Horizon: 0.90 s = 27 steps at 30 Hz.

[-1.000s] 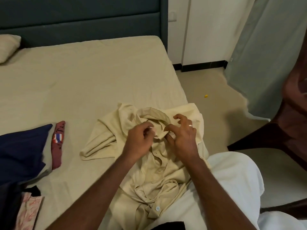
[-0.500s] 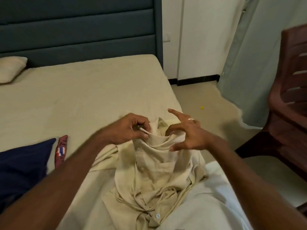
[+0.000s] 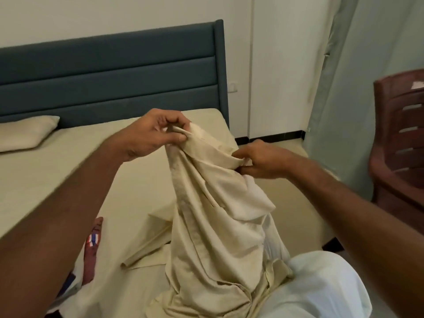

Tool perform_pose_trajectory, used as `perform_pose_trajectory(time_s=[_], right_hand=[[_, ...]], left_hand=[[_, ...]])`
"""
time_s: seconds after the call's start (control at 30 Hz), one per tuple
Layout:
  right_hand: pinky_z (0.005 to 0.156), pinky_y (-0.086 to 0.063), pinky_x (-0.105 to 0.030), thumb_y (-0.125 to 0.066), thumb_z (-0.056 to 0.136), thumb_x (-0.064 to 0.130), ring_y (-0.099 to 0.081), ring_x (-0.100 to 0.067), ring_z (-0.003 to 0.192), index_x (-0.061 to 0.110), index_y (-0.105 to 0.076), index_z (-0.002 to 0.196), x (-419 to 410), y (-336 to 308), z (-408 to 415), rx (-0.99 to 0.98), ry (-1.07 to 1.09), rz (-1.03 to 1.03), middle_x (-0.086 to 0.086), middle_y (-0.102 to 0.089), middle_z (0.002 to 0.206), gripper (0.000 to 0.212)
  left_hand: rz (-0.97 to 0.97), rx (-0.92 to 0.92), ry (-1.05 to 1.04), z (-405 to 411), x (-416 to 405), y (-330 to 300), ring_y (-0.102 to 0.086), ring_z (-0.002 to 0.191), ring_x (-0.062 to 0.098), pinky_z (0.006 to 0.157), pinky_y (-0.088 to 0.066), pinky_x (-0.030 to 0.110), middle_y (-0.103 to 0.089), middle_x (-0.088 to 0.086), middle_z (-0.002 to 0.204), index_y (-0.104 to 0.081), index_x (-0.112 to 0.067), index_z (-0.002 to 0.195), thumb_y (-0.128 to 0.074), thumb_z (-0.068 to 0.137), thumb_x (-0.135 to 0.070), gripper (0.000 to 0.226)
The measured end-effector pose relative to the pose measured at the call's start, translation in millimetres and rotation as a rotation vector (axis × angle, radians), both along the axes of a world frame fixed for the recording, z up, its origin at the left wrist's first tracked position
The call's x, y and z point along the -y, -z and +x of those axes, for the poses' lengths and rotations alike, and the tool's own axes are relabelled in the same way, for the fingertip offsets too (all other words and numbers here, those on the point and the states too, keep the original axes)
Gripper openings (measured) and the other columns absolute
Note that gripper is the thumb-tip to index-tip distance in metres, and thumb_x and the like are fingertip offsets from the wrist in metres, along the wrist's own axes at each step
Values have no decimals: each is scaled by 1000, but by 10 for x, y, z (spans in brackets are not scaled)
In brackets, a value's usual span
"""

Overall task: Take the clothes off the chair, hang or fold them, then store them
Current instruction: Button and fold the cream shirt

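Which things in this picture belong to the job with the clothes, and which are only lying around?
Belong to the job:
- beige shirt, lifted by its top edge
- left hand and right hand, both pinching the shirt
- brown chair
- dark red garment on the bed, probably

Just lying about:
- pillow
- bed and its blue headboard
- curtain

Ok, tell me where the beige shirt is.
Head view, centre: the beige shirt hangs above the bed, its top pinched by the left hand and right hand.
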State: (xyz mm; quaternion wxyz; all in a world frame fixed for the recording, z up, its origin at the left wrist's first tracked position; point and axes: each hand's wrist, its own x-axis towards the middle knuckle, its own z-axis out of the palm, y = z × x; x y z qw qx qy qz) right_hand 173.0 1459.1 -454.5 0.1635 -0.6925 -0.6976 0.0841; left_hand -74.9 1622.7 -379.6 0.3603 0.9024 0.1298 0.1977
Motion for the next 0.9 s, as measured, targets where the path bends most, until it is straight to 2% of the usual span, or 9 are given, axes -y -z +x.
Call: perform_pose_trajectory(time_s=[0.1, 0.17, 0.33, 0.4, 0.5, 0.57, 0.63, 0.77, 0.9], right_hand=[[71, -55, -31, -76, 88, 41, -66, -6, 78, 20, -77, 111, -6, -289, 102, -131, 84, 99, 8, -73, 89, 31], [71, -59, -33, -77, 88, 38, -70, -12, 78, 14, -77, 106, -34, -469, 137, -189, 105, 121, 1, -75, 89, 30], [66, -49, -25, -78, 84, 29, -67, -12, 77, 12, -78, 103, -151, -695, -64, -109, 148, 194, 0, -73, 88, 26], [66, -47, -26, -77, 82, 30, -65, -13, 77, 13, -77, 105, -139, -789, -160, -40, 173, 237, 2, -71, 86, 28], [61, -49, -35, -79, 80, 33, -60, -11, 69, 17, -76, 93, -21, -998, -166, 71, 238, 316, 7, -64, 75, 20], [61, -52, -37, -80, 79, 33, -60, -12, 69, 20, -73, 82, 98, -1206, -42, 110, 292, 348, 7, -64, 73, 15], [59, -47, -29, -80, 80, 28, -58, -10, 68, 25, -66, 73, 220, -1418, 124, 23, 333, 401, 7, -62, 72, 16], [62, -43, -22, -75, 84, 17, -55, -12, 72, 21, -60, 72, 376, -1817, 352, -289, 350, 597, 1, -59, 76, 19], [61, -45, -22, -75, 88, 8, -55, -12, 75, 7, -61, 86, 508, -2293, 369, -546, 97, 618, -4, -54, 82, 14]], left_hand=[[109, 170, -616, 111, -122, 271, -63, 93, 19, 83, -52, 38, -66, -4, 102, -61, -21, 96, -78, 84, -8, 24], [69, 217, -763, 247, 120, 441, -67, 81, 23, 75, -55, 39, -69, -1, 88, -57, -19, 91, -87, 77, -28, 35], [-380, 53, -503, 757, 963, 730, -74, 71, 20, 63, -63, 41, -74, -4, 80, -66, -29, 87, -87, 56, -66, 53], [-545, 157, -515, 921, 1048, 782, -74, 79, 19, 68, -64, 43, -75, -4, 88, -68, -25, 95, -93, 61, -52, 50], [-388, 221, -542, 983, 924, 698, -71, 81, 14, 70, -58, 28, -74, -7, 85, -74, -20, 95, -92, 71, -30, 32], [-396, 222, -477, 942, 774, 529, -72, 82, 18, 74, -61, 35, -76, -2, 84, -78, -19, 90, -88, 75, -17, 19], [-434, 239, -385, 858, 658, 252, -73, 81, 23, 76, -63, 44, -77, 7, 85, -77, -17, 83, -83, 80, -6, 12], [-578, 254, -343, 785, 351, -500, -66, 70, 20, 59, -57, 34, -71, 3, 80, -72, -15, 90, -61, 97, -5, 17], [-823, 378, -164, 797, 348, -1361, -58, 61, 17, 59, -54, 28, -58, 6, 74, -68, -13, 77, -36, 100, -7, 40]])
